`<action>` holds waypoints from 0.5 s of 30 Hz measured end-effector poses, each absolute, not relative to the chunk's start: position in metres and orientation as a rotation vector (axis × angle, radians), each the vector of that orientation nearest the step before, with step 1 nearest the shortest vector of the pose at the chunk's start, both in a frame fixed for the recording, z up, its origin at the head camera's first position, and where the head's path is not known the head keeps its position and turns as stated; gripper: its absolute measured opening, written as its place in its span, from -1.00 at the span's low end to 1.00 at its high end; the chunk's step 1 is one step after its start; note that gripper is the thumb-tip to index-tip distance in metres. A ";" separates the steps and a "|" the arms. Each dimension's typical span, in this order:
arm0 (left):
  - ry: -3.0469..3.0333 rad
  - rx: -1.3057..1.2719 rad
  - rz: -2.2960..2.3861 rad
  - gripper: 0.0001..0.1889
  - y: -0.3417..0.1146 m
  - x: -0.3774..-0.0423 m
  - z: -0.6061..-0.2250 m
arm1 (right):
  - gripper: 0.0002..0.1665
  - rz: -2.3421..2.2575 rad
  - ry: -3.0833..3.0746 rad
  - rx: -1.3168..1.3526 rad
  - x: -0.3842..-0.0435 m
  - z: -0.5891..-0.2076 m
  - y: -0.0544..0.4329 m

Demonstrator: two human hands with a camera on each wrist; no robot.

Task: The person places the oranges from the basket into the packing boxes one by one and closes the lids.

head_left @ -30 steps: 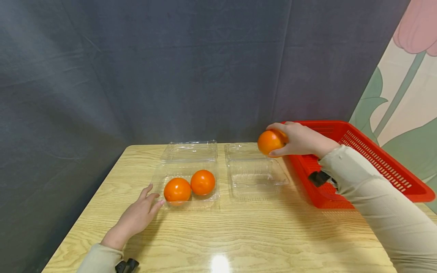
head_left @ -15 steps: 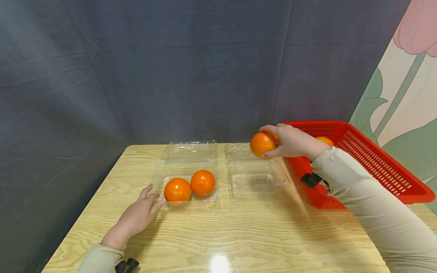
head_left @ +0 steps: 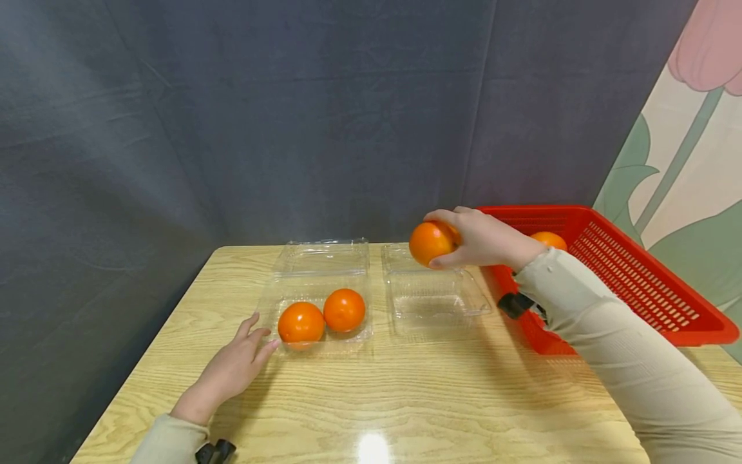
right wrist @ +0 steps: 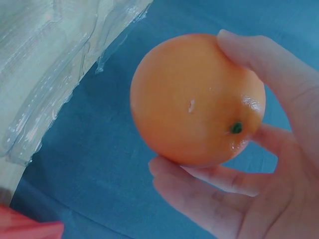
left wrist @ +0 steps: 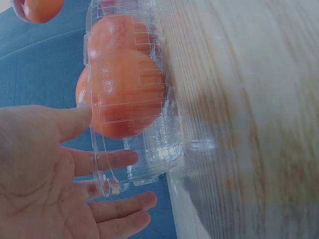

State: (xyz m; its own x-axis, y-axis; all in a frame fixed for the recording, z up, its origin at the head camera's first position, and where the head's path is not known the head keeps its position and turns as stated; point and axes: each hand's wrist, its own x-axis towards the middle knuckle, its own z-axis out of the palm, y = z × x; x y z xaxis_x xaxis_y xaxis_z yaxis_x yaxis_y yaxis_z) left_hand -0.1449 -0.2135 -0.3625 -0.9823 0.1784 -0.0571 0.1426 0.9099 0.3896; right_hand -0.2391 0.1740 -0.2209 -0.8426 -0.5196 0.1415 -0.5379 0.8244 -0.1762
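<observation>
My right hand [head_left: 484, 238] grips an orange [head_left: 431, 245] between thumb and fingers, up over the back part of the right clear plastic clamshell box [head_left: 431, 299]. A small green stem spot shows on this orange [right wrist: 199, 99] in the right wrist view. Two more oranges [head_left: 301, 322] [head_left: 344, 310] lie side by side in the left clamshell box [head_left: 321, 283], whose lid is folded back. My left hand [head_left: 232, 367] is at that box's front left corner, fingers spread and fairly straight. In the left wrist view the left hand's thumb [left wrist: 75, 122] lies by the box rim near an orange [left wrist: 124, 94].
A red plastic basket [head_left: 643, 283] with slotted walls stands at the right, with an orange [head_left: 547, 241] partly visible inside. The wooden table [head_left: 348, 399] ends at a dark curtain [head_left: 319, 129] at the back and left.
My right hand has carried its orange leftward from the basket's edge to above the right box's lid. An orange in the basket has come into sight. The left hand stays put.
</observation>
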 end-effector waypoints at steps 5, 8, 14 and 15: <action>2.978 0.247 0.598 -0.40 -0.214 -0.145 -0.362 | -0.23 0.343 -2.905 0.882 -0.238 -0.221 0.166; 2.978 0.249 0.602 -0.41 -0.213 -0.145 -0.363 | -0.24 0.344 -2.906 0.902 -0.238 -0.222 0.162; 2.984 0.252 0.600 -0.40 -0.213 -0.146 -0.364 | -0.23 0.367 -2.897 0.925 -0.240 -0.227 0.154; 2.984 0.252 0.600 -0.40 -0.213 -0.146 -0.364 | -0.23 0.374 -2.892 0.931 -0.240 -0.228 0.153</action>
